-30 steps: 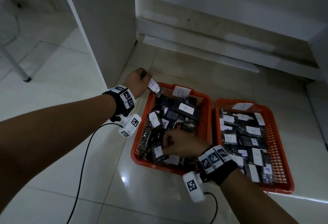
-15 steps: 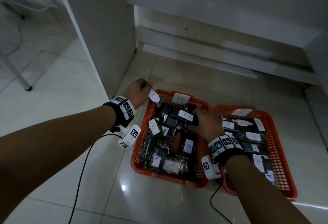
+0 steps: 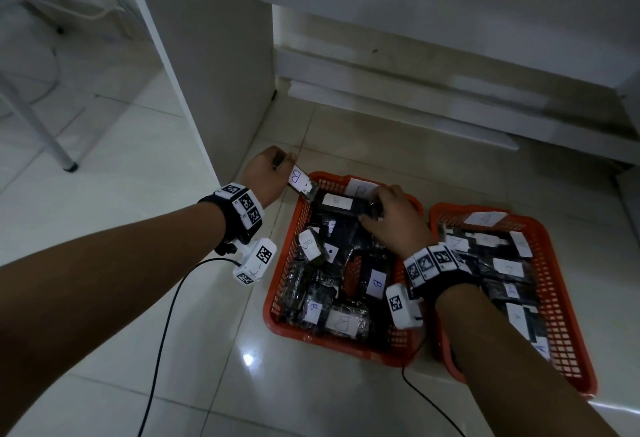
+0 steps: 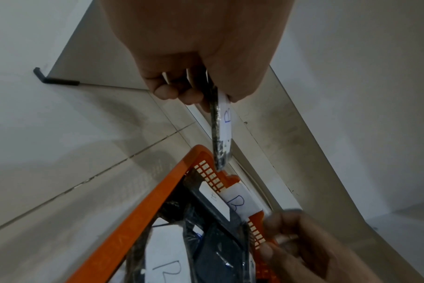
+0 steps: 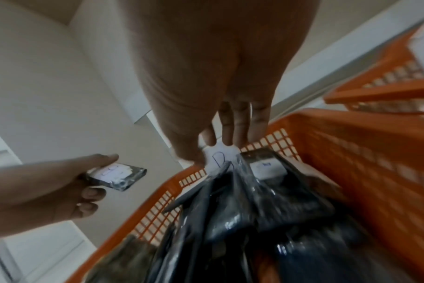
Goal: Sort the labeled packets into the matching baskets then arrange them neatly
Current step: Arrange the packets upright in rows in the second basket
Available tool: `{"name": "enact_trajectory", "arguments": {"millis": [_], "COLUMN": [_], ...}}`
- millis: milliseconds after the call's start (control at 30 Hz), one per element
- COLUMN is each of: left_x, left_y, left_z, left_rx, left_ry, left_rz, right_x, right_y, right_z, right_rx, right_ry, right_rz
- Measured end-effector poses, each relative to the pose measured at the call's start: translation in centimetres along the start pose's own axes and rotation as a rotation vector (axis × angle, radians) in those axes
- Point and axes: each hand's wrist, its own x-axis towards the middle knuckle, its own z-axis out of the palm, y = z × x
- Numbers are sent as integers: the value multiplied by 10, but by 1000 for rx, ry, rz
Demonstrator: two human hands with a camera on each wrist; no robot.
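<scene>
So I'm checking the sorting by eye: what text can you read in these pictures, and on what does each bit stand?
"B": label of the packet pinched in the left hand.
"B": paper tag on the far rim of the left basket.
"B": labels on several packets in that basket, such as and.
"A": packet label at the near end of the right basket.
The right basket's tag and its other labels: too blurred to read.

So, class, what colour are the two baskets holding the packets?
Orange baskets, clearest in the head view.
</scene>
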Motion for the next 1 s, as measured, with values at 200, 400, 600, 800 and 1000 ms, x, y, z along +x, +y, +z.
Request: {"name": "enact_trajectory", "arguments": {"millis": [200,400,600,800,1000], "left_x": [1,-4,-1,4,5], "left_y": [-1,16,6,-5,-6], "left_z": [3,6,5,0,3], "left_rx": [-13,-19,-70,-94,-74], "left_ry": [-10,-37,-29,-7,-5], "left_rz": [16,27,31,28,38], "right_x": [-37,-36,-29,-27,-32], "right_y": [10,-5,-23,-32,-33], "right_z": [21,43,42,31,28], "right_rx": [123,406,715,685,675], "right_ry": [-94,5,79,266,486], "right_rz": [323,454,523,477,478]}}
